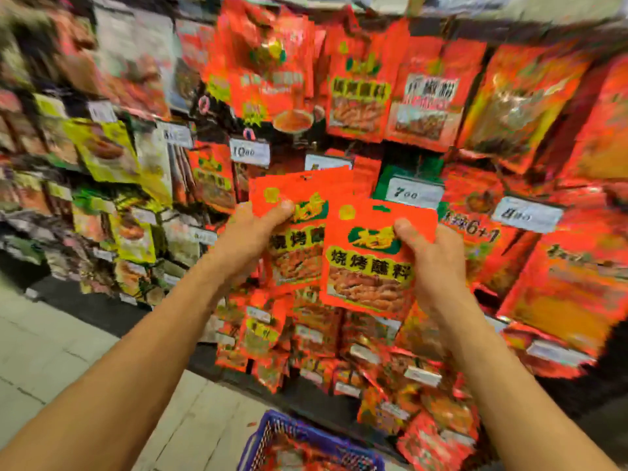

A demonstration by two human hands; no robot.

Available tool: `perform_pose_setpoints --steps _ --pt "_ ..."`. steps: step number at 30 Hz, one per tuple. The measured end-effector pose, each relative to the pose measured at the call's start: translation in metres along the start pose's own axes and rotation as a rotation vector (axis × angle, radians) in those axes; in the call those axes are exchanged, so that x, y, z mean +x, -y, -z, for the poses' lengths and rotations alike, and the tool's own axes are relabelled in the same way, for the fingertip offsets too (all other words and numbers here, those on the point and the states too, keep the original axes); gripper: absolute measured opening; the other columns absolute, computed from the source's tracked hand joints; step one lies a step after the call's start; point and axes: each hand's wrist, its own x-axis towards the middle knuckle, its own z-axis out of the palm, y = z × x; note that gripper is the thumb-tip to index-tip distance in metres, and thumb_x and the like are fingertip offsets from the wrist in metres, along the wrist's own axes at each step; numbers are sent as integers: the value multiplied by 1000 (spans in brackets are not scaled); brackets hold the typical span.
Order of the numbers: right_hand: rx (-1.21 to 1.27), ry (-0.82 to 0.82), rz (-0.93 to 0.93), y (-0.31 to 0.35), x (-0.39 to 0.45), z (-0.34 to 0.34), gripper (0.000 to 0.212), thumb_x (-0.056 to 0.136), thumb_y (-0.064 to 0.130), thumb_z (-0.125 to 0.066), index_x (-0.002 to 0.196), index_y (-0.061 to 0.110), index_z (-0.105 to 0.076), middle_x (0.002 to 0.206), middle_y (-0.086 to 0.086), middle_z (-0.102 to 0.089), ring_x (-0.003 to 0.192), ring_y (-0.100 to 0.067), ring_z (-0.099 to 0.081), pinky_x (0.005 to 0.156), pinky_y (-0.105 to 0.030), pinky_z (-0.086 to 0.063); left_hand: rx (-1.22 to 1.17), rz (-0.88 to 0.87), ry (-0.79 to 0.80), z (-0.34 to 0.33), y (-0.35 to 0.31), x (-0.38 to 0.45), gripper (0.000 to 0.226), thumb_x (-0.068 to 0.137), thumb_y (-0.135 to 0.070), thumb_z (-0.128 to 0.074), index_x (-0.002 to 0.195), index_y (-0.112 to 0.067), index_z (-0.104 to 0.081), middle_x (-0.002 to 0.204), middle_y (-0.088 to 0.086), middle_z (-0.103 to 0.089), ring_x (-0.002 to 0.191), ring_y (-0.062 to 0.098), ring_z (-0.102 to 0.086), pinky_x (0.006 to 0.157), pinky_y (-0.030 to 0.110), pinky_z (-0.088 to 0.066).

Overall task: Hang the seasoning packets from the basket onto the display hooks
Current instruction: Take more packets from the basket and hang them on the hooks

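"Looking at the big display rack (424,96) full of red packets, what could go wrong?"

"The left hand (251,232) grips a bunch of barbecue seasoning packets (299,212). The right hand (428,256) pinches one barbecue seasoning packet (370,263). The picture is blurry, and I can't see the hook, so the little hole might miss it and the packet fall."

"And the blue basket (272,433)?"

"It sits low on the floor with more red packets inside."

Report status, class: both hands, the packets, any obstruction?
Left hand grips packet stack. Right hand pinches front packet. Neither hung. Nothing visibly blocking.
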Motion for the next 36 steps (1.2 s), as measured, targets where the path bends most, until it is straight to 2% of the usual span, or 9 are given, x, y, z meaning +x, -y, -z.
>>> perform_pose_setpoints --steps 3,6,8,12,18,26,30,33,36 --pt "-24 -14 118 48 26 7 14 77 36 -69 71 24 -74 68 15 -71 65 -5 -60 66 -27 -50 -23 -98 1 -4 -42 11 13 95 -7 -63 93 -14 -73 93 1 -75 85 19 -69 85 39 -56" --pt "-2 -49 162 85 54 7 10 74 37 -71 71 30 -76 70 12 -72 69 -10 -62 71 -35 -51 -47 -175 -3 -2 -75 21 5 81 -18 -72 86 -18 -74 78 -6 -74 71 13 -67 70 35 -55" --pt "50 -70 161 102 73 2 9 74 32 -72 73 24 -76 76 7 -74 73 -16 -64 75 -39 -53 -27 -215 -28 1 -91 31 10 73 -23 -70 80 -18 -74 75 -7 -71 76 17 -64 73 36 -51" --pt "111 -136 126 120 109 -18 13 83 17 -74 70 18 -75 78 2 -75 74 -19 -66 77 -41 -53 -41 -255 -16 8 -109 57 3 90 -18 -72 90 -17 -75 98 5 -76 94 24 -67 100 50 -51" --pt "30 -169 73 129 141 -55 23 85 37 -75 85 14 -72 93 -8 -78 91 -31 -74 90 -55 -57 -78 -239 95 14 -121 91 12 96 -28 -69 92 -21 -78 101 4 -80 95 23 -76 94 49 -56" --pt "18 -165 145 140 172 -112 23 88 32 -73 69 20 -67 75 0 -74 71 -19 -68 71 -37 -52 55 -307 233 20 -122 122 16 81 -51 -72 89 -38 -79 96 -6 -80 90 13 -76 79 33 -55" --pt "7 -246 164 136 189 -121 24 86 31 -73 64 22 -68 76 -1 -76 71 -17 -66 67 -36 -51 58 -315 254 22 -120 138 17 79 -55 -71 86 -41 -78 96 -6 -80 90 15 -77 85 40 -58" --pt "-46 -312 148 131 201 -125 30 83 30 -73 54 37 -68 53 16 -64 49 -1 -54 51 -23 -41 44 -313 267 24 -117 146 19 79 -54 -71 87 -38 -78 97 -4 -80 92 17 -77 88 42 -57" --pt "-56 -362 108 124 215 -129 21 84 29 -73 64 24 -70 67 12 -70 66 -14 -64 59 -28 -48 34 -313 265 28 -115 153 23 81 -52 -71 89 -32 -78 98 -4 -80 92 16 -76 84 38 -58"
